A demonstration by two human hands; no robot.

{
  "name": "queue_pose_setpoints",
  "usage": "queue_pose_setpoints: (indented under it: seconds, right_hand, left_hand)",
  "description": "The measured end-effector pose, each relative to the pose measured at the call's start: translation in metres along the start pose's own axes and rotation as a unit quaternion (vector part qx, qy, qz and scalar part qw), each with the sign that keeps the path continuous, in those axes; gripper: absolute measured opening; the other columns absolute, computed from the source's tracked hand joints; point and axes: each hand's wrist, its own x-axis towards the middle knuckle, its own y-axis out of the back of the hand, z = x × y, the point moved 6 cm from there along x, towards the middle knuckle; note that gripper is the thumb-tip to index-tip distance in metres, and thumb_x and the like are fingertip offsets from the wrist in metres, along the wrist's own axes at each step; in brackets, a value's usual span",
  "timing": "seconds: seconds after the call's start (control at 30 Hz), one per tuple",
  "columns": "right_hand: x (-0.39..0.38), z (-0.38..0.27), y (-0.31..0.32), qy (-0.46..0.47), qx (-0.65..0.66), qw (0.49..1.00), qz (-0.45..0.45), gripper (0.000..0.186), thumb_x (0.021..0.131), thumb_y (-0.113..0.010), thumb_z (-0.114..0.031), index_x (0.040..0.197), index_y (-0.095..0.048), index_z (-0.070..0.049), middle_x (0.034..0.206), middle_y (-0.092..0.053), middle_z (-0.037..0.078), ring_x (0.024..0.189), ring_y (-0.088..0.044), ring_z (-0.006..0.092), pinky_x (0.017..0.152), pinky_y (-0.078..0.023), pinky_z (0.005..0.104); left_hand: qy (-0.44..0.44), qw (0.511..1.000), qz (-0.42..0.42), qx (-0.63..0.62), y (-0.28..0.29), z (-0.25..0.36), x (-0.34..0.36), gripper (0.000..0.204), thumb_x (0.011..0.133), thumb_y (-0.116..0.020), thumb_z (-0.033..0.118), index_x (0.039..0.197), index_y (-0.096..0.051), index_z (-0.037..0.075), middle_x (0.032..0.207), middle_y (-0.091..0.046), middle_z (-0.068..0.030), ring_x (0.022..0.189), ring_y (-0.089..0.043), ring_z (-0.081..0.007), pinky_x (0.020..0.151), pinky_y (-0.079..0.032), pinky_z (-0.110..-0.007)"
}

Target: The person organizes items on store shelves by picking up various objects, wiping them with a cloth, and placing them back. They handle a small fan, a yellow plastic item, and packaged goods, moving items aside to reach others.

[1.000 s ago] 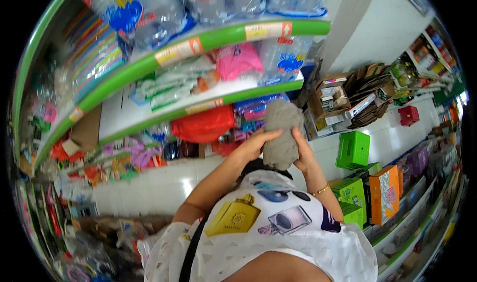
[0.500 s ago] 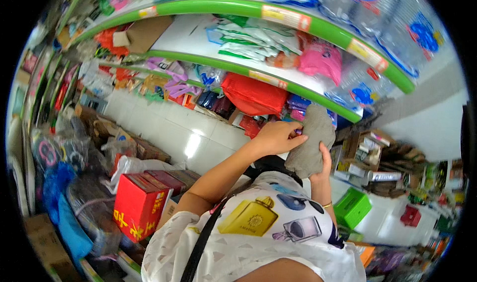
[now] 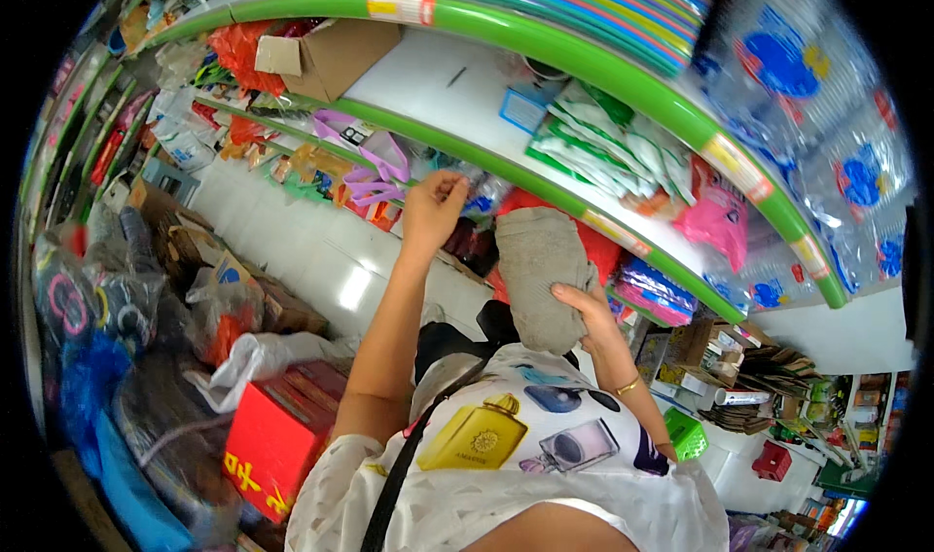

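Observation:
A folded grey-brown cloth (image 3: 540, 275) hangs in front of my body, gripped at its right edge by my right hand (image 3: 587, 309). The thumb lies on top of the cloth and the other fingers are mostly behind it. Away to the left, my left hand (image 3: 435, 210) is raised near the green shelf edge with its fingers curled together. Whatever is between those fingertips, if anything, I cannot make out. Close beside it are a purple plastic hanger-like item (image 3: 375, 158) and a clear plastic packet. A red bag (image 3: 600, 250) on the lower shelf is partly covered by the cloth.
Above, a green-edged shelf (image 3: 477, 153) carries green-and-white packets (image 3: 608, 143), a pink bag (image 3: 715, 216) and an open cardboard box (image 3: 336, 56). Wrapped clear bottles (image 3: 778, 75) stand at the right. A red carton (image 3: 282, 435) sits at lower left, beside the tiled floor (image 3: 292, 246).
My left hand has come off the cloth and moved left and up. The cloth has shifted left and now looks more compactly folded in my right hand. The view has turned slightly.

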Motion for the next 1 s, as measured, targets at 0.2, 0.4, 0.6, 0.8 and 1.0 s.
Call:
queue_pose_setpoints:
  seconds: [0.2,0.4,0.6,0.8,1.0]
  right_hand:
    - [0.068,0.021,-0.073,-0.044,0.103,0.992,0.049,0.057,0.075,-0.065,-0.016,0.124,-0.041,0.001,0.113,-0.055,0.014,0.1,-0.055,0.0255,0.087,-0.044,0.0377]
    - [0.07,0.037,-0.09,-0.007,0.18,0.971,0.158,0.053,0.077,-0.062,-0.019,0.122,-0.043,0.001,0.114,-0.055,0.016,0.101,-0.056,0.0285,0.088,-0.044,0.0409]
    - [0.061,0.038,-0.092,0.045,0.238,0.954,0.177,0.051,0.079,-0.06,-0.021,0.122,-0.043,0.001,0.115,-0.054,0.016,0.101,-0.056,0.0291,0.088,-0.044,0.0425]
    - [0.064,0.046,-0.087,0.01,0.244,0.953,0.18,0.054,0.078,-0.061,-0.02,0.124,-0.041,-0.001,0.117,-0.053,0.015,0.104,-0.054,0.0283,0.09,-0.043,0.0412]
    - [0.082,0.0,-0.12,0.035,0.074,0.996,0.041,0.062,0.078,-0.064,-0.015,0.133,-0.035,-0.013,0.123,-0.048,0.01,0.111,-0.048,0.0223,0.092,-0.041,0.0359]
  left_hand:
    - [-0.037,0.954,-0.026,0.298,0.033,-0.005,0.162,0.033,0.076,-0.062,0.035,0.085,-0.065,0.003,0.074,-0.063,-0.0138,0.069,-0.062,-0.0295,0.062,-0.048,-0.038]
    - [0.031,0.866,-0.211,0.453,-0.02,-0.044,0.263,0.039,0.076,-0.061,0.034,0.097,-0.063,0.002,0.104,-0.061,-0.0156,0.095,-0.059,-0.0299,0.077,-0.049,-0.041]
    - [0.051,0.864,-0.222,0.449,-0.025,-0.078,0.288,0.037,0.073,-0.06,0.029,0.101,-0.063,0.004,0.106,-0.061,-0.0156,0.097,-0.059,-0.0288,0.078,-0.048,-0.04]
    - [0.0,0.931,-0.269,0.245,-0.001,-0.058,0.24,0.028,0.072,-0.062,0.024,0.089,-0.063,0.001,0.084,-0.065,-0.0137,0.079,-0.062,-0.0244,0.068,-0.048,-0.035]
    - [-0.035,0.914,-0.404,0.028,0.021,0.033,0.057,0.005,0.082,-0.056,0.008,0.085,-0.054,0.005,0.07,-0.059,-0.0044,0.062,-0.056,-0.0127,0.056,-0.043,-0.027]
